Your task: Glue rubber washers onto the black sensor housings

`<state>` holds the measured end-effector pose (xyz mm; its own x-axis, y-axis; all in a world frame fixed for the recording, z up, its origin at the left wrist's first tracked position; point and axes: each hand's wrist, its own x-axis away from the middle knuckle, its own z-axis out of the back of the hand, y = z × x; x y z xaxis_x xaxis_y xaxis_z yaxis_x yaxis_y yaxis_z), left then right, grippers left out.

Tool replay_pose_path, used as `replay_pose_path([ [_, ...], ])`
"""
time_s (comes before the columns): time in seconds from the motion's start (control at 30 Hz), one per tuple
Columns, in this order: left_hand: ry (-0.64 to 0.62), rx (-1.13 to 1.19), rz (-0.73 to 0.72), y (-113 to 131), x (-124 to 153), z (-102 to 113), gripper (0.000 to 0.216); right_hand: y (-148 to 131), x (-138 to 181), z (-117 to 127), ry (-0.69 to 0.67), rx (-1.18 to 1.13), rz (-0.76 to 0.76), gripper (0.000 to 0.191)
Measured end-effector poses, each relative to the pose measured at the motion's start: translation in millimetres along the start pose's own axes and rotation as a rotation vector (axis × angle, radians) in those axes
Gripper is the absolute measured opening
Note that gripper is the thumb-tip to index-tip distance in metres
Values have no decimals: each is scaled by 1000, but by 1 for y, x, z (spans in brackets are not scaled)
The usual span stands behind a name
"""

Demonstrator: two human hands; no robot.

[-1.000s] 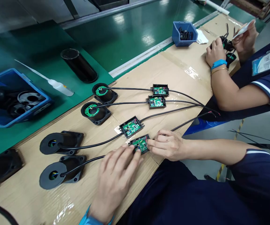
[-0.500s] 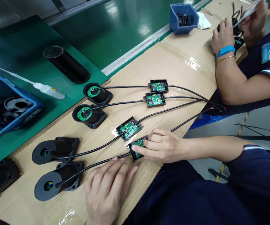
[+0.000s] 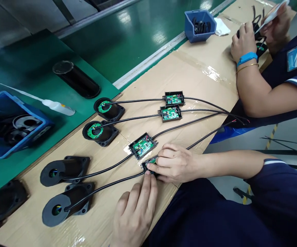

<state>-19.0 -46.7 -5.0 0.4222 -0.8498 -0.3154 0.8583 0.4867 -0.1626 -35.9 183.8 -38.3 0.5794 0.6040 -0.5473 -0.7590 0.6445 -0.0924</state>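
Down at the near edge of the cardboard-covered bench (image 3: 194,73), the right hand (image 3: 175,164) pinches the nearest box (image 3: 148,164) with its green board, and the left hand (image 3: 136,211) lies loose, fingertips touching that box's near side. Half a second ago the left hand lay flat further left, clear of the box. Beyond lie three more open boxes (image 3: 142,145) on black cables (image 3: 107,187) leading to black housings (image 3: 66,204), then a green mat (image 3: 22,73) with a blue bin (image 3: 11,125), while a co-worker's hand (image 3: 243,39) works far right.

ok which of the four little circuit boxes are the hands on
The nearest box, at the cardboard's front edge: right hand covers it, left hand touches its end. The other three lie untouched.
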Motion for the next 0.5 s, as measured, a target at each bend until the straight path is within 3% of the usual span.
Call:
replay_pose_path([
  [0.2, -90, -89, 42, 12, 4, -1, 37, -1, -2, -1, -59, 18, 1, 32],
  [0.33, -154, -79, 163, 23, 6, -1, 42, -2, -4, -6, -130, -29, -11, 26],
  [0.5, -187, -2, 215, 26, 6, 4, 44, -1, -5, -9, -104, -107, -11, 24],
])
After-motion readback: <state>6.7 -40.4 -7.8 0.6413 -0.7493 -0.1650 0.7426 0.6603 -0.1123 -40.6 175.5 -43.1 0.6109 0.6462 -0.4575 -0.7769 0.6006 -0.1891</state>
